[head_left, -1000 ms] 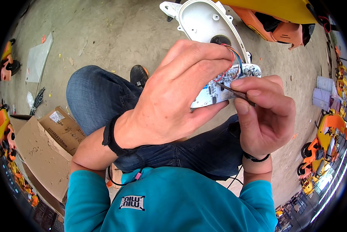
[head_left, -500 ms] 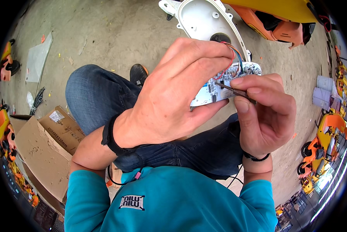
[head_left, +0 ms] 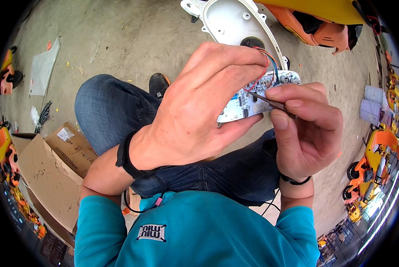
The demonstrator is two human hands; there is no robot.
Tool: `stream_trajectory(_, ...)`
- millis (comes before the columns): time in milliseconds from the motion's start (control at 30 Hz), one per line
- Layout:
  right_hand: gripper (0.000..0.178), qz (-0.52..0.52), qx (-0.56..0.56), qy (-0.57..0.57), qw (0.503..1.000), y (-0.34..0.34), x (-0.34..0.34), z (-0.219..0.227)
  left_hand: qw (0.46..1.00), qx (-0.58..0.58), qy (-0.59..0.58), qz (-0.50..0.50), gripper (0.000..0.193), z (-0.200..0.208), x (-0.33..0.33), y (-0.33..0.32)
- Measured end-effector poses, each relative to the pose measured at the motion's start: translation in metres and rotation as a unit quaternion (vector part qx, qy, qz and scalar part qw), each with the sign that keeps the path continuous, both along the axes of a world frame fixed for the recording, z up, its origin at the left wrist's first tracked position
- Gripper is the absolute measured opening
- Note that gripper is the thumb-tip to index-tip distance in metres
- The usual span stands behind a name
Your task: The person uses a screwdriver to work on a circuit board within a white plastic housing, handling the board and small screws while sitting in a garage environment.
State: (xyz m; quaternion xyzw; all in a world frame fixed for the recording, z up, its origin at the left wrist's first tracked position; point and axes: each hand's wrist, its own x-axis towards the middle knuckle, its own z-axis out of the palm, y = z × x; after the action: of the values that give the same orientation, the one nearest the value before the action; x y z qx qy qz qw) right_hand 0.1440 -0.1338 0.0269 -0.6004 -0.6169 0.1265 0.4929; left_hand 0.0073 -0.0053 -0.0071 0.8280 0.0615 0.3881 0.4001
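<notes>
A white circuit board [head_left: 257,104] is gripped by my left hand [head_left: 195,102], thumb beneath its near edge and fingers over its far side. Red, blue and dark wires [head_left: 274,66] loop up from the board past my left fingertips. Between the thumb and fingers of my right hand [head_left: 308,127] is a pair of dark, slim tweezers [head_left: 277,106]. Their pointed tip meets or hovers just over the board's components; contact cannot be made out. Beyond the board, a white plastic housing [head_left: 235,22] lies on the floor, with a round black part inside it.
An opened cardboard box [head_left: 52,164] stands by my left knee. Yellow and orange machine parts [head_left: 324,26] sit at the far right, with more yellow vehicles [head_left: 370,164] along the right side. A pale flat sheet [head_left: 45,66] and bundled black cable [head_left: 44,116] lie on the left floor.
Both hands stay almost in place. The tweezers' tip has shifted very slightly over the board, and my right hand has moved a touch to the right.
</notes>
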Motion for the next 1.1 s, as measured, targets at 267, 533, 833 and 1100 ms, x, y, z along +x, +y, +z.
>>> stream_trajectory(267, 0.022, 0.008, -0.011, -0.009, 1.000, -0.0004, -0.0001, -0.0003, 1.000, 0.002, -0.002, -0.001, 0.055, 0.0005, 0.0000, 0.0004)
stream_trajectory(533, 0.022, 0.004, -0.013, -0.008, 1.000, -0.0006, -0.0002, 0.0008, 1.000, 0.003, -0.003, -0.003, 0.055, -0.0003, 0.0008, 0.0005)
stream_trajectory(833, 0.022, 0.009, -0.013, -0.014, 1.000, -0.0004, -0.0006, 0.0011, 1.000, 0.001, -0.003, -0.004, 0.055, -0.0006, 0.0003, 0.0007)
stream_trajectory(1100, 0.022, 0.002, -0.019, -0.009, 1.000, -0.0016, -0.0017, 0.0002, 1.000, 0.002, -0.006, -0.001, 0.055, -0.0007, 0.0004, 0.0004)
